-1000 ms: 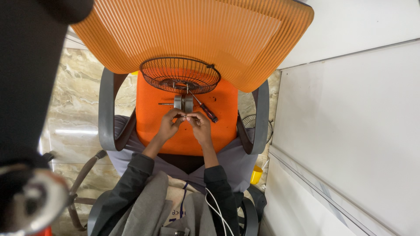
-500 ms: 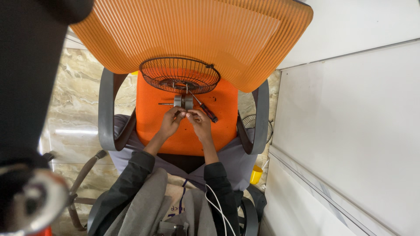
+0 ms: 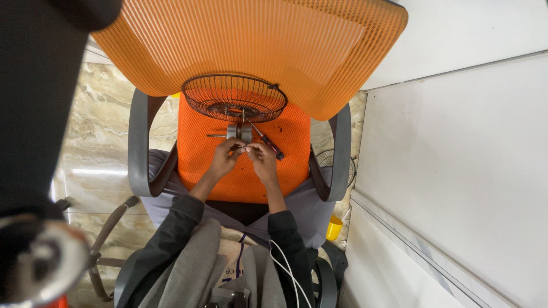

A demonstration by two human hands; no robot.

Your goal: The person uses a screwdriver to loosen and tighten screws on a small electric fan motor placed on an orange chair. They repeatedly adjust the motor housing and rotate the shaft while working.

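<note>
My fingers are drawn together at the middle of the orange chair seat [image 3: 242,171]: the left hand [image 3: 224,161] and the right hand [image 3: 264,161] meet fingertip to fingertip, both pinching something small and pale between them, too small for me to tell what it is. Neither hand is spread; the fingers are curled in tight. Just beyond the fingertips, on the far part of the seat, lies the small grey motor [image 3: 240,132], with a thin metal shaft sticking out to its left. To its right, a screwdriver [image 3: 267,142] with a dark and red handle lies slanted, its tip pointing far-left toward the motor. Farther still, the round black wire fan guard [image 3: 234,98] leans against the orange mesh backrest [image 3: 251,40].

As I judge it, fine work like this goes best with both wrists resting on the seat, so the pinch stays steady, and with the small piece kept low over the fabric, so a slip lands it on the seat and not on the floor. I would keep the motor square in front of the fingertips and leave the screwdriver where the right hand can reach it.
</note>
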